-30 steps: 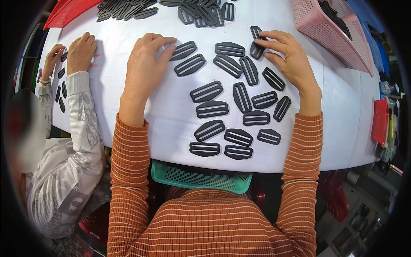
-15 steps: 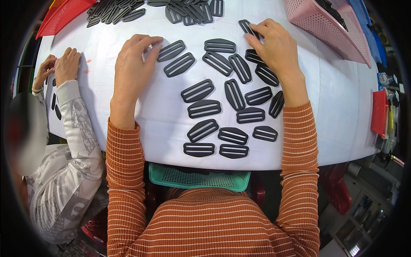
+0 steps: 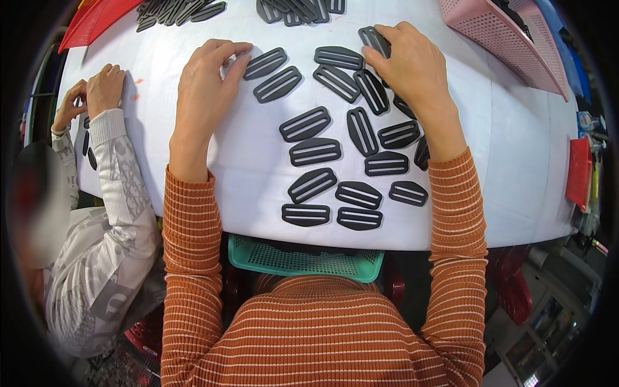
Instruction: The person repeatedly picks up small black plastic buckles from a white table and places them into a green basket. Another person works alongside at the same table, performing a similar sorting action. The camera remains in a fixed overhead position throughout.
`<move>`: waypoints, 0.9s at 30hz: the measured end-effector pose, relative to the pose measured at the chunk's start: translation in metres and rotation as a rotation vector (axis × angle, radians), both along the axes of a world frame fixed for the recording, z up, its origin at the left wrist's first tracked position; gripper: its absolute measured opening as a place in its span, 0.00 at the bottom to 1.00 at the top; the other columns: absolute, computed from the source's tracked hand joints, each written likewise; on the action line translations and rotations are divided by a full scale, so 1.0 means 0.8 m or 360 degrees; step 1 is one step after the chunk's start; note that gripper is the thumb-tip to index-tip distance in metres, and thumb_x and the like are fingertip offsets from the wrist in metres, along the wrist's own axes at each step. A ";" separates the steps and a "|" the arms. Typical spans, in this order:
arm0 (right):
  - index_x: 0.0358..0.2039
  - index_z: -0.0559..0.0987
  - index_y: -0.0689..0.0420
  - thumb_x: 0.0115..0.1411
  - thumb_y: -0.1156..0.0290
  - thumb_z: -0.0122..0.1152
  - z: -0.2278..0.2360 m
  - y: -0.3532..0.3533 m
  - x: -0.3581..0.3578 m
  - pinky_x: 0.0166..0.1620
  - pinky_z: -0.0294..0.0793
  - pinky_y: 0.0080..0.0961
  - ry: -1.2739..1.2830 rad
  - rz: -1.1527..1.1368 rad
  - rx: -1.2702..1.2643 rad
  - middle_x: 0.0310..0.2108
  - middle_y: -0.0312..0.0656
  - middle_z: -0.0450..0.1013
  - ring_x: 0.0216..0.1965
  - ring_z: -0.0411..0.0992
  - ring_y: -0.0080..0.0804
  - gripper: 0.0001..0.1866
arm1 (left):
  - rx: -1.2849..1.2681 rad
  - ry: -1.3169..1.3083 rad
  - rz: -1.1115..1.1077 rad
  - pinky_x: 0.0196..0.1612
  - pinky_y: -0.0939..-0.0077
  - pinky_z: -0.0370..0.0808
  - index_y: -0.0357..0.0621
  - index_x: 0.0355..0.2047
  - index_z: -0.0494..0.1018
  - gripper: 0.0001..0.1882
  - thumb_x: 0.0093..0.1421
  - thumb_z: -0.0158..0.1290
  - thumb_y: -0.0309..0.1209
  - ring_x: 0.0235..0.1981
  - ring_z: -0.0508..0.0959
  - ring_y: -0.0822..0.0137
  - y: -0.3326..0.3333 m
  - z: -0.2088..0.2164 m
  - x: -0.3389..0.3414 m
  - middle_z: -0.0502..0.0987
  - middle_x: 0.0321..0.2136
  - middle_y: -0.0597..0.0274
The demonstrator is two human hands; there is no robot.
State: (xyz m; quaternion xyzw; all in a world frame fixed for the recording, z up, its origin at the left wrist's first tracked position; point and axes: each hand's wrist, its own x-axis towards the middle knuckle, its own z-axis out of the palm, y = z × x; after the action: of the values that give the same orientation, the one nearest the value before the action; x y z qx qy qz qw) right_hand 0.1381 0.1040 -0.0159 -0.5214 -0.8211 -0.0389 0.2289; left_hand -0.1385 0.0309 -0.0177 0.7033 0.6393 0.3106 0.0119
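Observation:
Black slider buckles (image 3: 314,152) with slots lie spread over the white-covered table (image 3: 238,193). At the upper left of this spread, my left hand (image 3: 205,84) has its thumb and index finger closed at the near end of one slider buckle (image 3: 267,62); its other fingers are curled. Another buckle (image 3: 277,84) lies just below that one. My right hand (image 3: 412,64), farther right, grips a slider buckle (image 3: 373,40) by its right edge, between thumb and fingers. My right wrist and hand partly cover some buckles beneath them.
Two piles of black buckles (image 3: 300,9) lie at the far edge. A red basket (image 3: 97,26) stands far left and a pink basket (image 3: 496,45) far right. A green basket (image 3: 303,261) sits below the table's front edge. At left, another person's hands (image 3: 103,90) handle small dark pieces.
The view has shifted slightly, so the table's contents sit higher and further right. The buckle in my right hand has turned flatter and come a little nearer. My left hand stays by its buckle.

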 end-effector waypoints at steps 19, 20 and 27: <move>0.35 0.87 0.54 0.59 0.69 0.64 0.036 -0.046 0.024 0.41 0.74 0.33 0.0241 0.0483 0.0074 0.32 0.38 0.78 0.36 0.75 0.38 0.07 | 0.0162 0.0031 -0.0050 0.31 0.80 0.73 0.43 0.44 0.82 0.11 0.62 0.57 0.29 0.33 0.77 0.72 -0.014 0.004 0.002 0.81 0.40 0.63; 0.34 0.87 0.54 0.58 0.71 0.64 0.037 -0.051 0.021 0.41 0.74 0.34 0.0233 0.0516 0.0017 0.31 0.38 0.78 0.36 0.75 0.37 0.06 | 0.0175 0.0038 -0.0045 0.31 0.79 0.73 0.43 0.44 0.82 0.11 0.62 0.57 0.29 0.33 0.77 0.72 -0.015 0.003 0.002 0.81 0.40 0.63; 0.35 0.87 0.54 0.57 0.73 0.63 0.026 -0.071 0.002 0.41 0.74 0.36 -0.0006 0.0621 -0.0028 0.32 0.38 0.77 0.36 0.74 0.37 0.07 | 0.0192 0.0065 -0.0064 0.33 0.77 0.74 0.42 0.43 0.82 0.11 0.62 0.57 0.30 0.33 0.78 0.69 -0.012 0.003 -0.003 0.81 0.37 0.60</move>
State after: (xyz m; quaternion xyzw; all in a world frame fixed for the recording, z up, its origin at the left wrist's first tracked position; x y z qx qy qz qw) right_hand 0.1393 0.0473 0.0045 -0.3542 -0.9074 0.0123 0.2259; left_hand -0.1407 0.0211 -0.0156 0.7217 0.6052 0.3339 -0.0375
